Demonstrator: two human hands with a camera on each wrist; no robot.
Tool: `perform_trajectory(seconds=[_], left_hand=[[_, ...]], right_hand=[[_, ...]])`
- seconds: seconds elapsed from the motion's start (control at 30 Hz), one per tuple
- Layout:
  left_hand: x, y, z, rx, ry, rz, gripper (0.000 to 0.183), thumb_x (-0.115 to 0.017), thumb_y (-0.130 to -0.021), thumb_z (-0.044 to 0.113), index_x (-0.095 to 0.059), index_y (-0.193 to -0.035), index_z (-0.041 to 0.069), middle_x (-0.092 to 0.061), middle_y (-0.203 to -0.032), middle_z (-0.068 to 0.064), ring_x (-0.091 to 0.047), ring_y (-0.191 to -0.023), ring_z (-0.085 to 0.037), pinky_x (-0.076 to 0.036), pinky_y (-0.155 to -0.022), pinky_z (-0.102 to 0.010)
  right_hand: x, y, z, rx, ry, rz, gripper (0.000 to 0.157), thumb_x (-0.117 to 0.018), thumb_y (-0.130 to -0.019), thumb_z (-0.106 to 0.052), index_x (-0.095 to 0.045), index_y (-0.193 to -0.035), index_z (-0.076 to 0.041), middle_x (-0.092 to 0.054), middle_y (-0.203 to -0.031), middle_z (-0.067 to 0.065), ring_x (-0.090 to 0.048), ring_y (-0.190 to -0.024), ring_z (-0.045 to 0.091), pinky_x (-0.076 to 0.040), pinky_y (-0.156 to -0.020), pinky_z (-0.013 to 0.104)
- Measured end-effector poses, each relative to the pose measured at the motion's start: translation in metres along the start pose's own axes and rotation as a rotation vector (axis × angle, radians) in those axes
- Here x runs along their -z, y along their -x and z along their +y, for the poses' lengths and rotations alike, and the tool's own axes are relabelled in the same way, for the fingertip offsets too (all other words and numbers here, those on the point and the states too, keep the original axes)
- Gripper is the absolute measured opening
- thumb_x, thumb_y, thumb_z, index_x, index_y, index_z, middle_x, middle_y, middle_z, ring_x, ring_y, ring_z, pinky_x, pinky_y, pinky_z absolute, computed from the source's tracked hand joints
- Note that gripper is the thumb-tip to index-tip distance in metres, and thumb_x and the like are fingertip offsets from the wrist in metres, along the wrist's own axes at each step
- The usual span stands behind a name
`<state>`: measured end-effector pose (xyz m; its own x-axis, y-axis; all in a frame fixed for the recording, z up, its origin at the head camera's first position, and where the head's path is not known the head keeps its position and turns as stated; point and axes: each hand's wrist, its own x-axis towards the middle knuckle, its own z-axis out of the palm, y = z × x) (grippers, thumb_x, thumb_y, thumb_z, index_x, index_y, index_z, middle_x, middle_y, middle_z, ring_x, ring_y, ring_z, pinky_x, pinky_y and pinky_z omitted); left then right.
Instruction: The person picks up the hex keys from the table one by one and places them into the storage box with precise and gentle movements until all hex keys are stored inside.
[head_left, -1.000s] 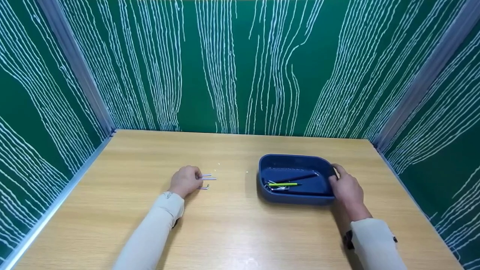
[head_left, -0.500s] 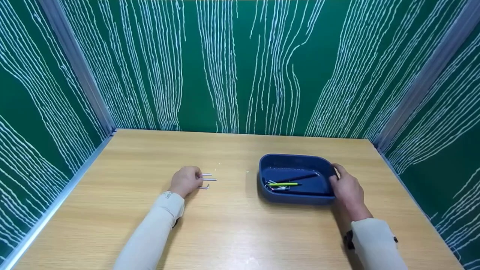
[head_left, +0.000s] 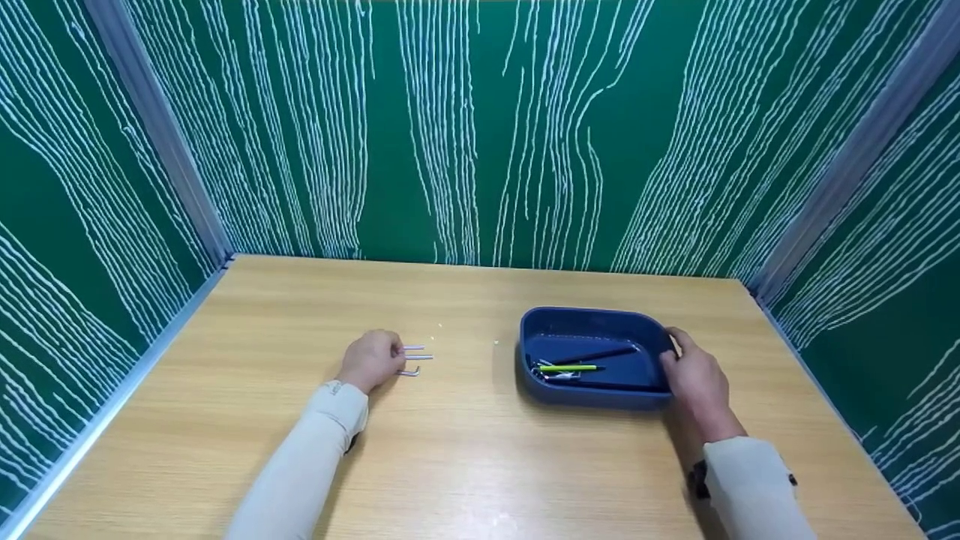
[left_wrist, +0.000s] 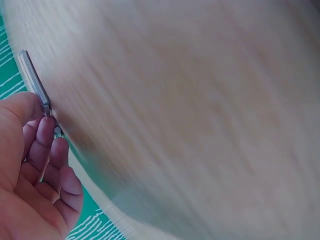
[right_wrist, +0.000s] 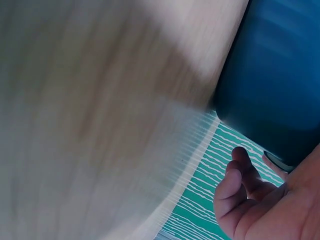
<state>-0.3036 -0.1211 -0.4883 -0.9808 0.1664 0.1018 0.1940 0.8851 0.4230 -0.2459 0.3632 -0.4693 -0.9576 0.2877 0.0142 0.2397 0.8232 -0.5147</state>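
Note:
My left hand (head_left: 370, 361) is low over the table, left of the middle. In the left wrist view its thumb and forefinger pinch a thin silvery metal rod (left_wrist: 35, 77); the other fingers curl loosely. Thin metal pieces stick out beyond the fingertips in the head view: straight rods (head_left: 420, 357) and one with a bent end, like a hex key (head_left: 410, 372). My right hand (head_left: 699, 384) grips the right wall of a dark blue bin (head_left: 600, 400). Inside the bin lie a yellow-green pen (head_left: 570, 368), dark slender sticks (head_left: 600, 355) and small silvery pieces, hard to make out.
Tiny pale specks (head_left: 440, 325) dot the wooden table (head_left: 465, 450) between the left hand and the bin. Green panels (head_left: 510, 150) with white wavy lines stand at the back and both sides, with grey posts (head_left: 161, 127) at the corners.
Both hands and the bin hold nearly the same places. The view has shifted very slightly, and the bent piece by the left hand appears a little turned.

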Motion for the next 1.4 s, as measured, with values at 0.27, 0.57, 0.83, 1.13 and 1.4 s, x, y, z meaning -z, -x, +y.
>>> perform_trajectory(seconds=[0.27, 0.57, 0.83, 1.13, 1.4], left_hand=[[-0.002, -0.002, -0.002, -0.011, -0.035, 0.027, 0.008, -0.061, -0.071, 0.025, -0.062, -0.070, 0.018, -0.055, -0.064, 0.007, -0.048, -0.059, -0.011, -0.039, -0.055, -0.026], [-0.002, -0.001, 0.002, -0.045, -0.018, 0.040, 0.009, -0.061, -0.072, 0.027, -0.062, -0.070, 0.018, -0.053, -0.060, 0.009, -0.047, -0.056, -0.009, -0.038, -0.054, -0.025], [0.001, 0.001, 0.004, -0.025, 0.007, 0.053, 0.009, -0.059, -0.073, 0.027, -0.062, -0.070, 0.019, -0.053, -0.060, 0.009, -0.048, -0.056, -0.010, -0.037, -0.053, -0.025], [0.001, 0.000, 0.009, 0.018, 0.074, 0.057, 0.007, -0.057, -0.074, 0.026, -0.062, -0.072, 0.021, -0.055, -0.063, 0.008, -0.050, -0.058, -0.010, -0.039, -0.054, -0.024], [0.001, 0.002, 0.012, 0.015, 0.097, 0.063, 0.007, -0.058, -0.074, 0.026, -0.062, -0.072, 0.020, -0.056, -0.064, 0.009, -0.050, -0.056, -0.009, -0.039, -0.053, -0.024]], right_hand=[[0.002, -0.001, -0.001, 0.031, 0.048, 0.046, 0.047, -0.036, -0.089, -0.025, -0.031, -0.135, -0.017, -0.045, -0.123, 0.027, -0.049, -0.090, 0.034, -0.039, -0.066, 0.044], [0.002, 0.000, -0.002, 0.023, 0.041, 0.032, 0.047, -0.035, -0.089, -0.024, -0.030, -0.135, -0.017, -0.047, -0.118, 0.025, -0.046, -0.085, 0.031, -0.034, -0.061, 0.037], [0.001, -0.002, -0.001, 0.006, 0.015, 0.010, 0.048, -0.034, -0.090, -0.026, -0.026, -0.137, -0.019, -0.042, -0.126, 0.025, -0.045, -0.093, 0.033, -0.037, -0.070, 0.044], [0.001, -0.003, 0.003, 0.000, 0.011, -0.012, 0.049, -0.032, -0.091, -0.029, -0.023, -0.138, -0.018, -0.038, -0.130, 0.025, -0.045, -0.098, 0.036, -0.038, -0.073, 0.046], [0.001, -0.003, 0.001, -0.013, 0.000, -0.034, 0.050, -0.031, -0.092, -0.032, -0.019, -0.139, -0.020, -0.032, -0.135, 0.025, -0.039, -0.114, 0.043, -0.032, -0.088, 0.059]])
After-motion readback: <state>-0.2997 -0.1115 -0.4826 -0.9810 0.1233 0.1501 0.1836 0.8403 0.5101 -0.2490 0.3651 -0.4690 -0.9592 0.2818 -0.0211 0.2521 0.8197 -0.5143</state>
